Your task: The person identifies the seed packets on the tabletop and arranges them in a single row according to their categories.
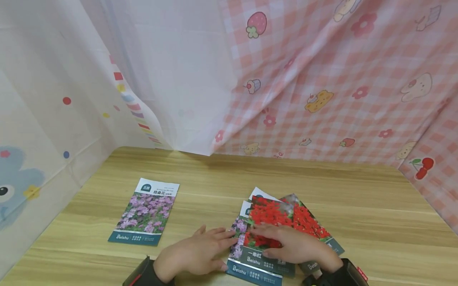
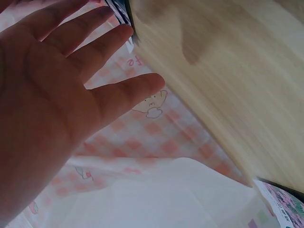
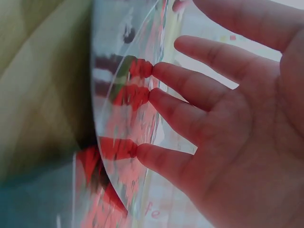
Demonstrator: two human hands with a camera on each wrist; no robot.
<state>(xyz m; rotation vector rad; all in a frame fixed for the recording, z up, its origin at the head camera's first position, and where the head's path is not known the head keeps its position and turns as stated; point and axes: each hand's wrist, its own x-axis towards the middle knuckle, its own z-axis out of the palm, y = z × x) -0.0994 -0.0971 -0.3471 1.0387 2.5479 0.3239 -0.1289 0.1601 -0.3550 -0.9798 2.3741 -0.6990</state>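
Flower seed packets are spread in an overlapping pile in front of me. On top lies a packet with red flowers (image 1: 273, 212), and my right hand (image 1: 291, 242) rests on it with fingers extended. In the right wrist view the fingertips touch its glossy face (image 3: 121, 166). Partly under it is a packet with purple flowers (image 1: 237, 240); my left hand (image 1: 196, 250) reaches its left edge, fingers spread. Another red-flower packet (image 1: 311, 218) slants out to the right. A white packet corner (image 1: 261, 192) shows behind. The left wrist view shows the left palm with straight fingers.
A separate purple-flower packet (image 1: 143, 212) lies on the wooden table (image 1: 200, 182) to the left of the hands. White cloth (image 1: 186, 79) and pink checked cloth (image 1: 304, 131) hang around the table's back and sides.
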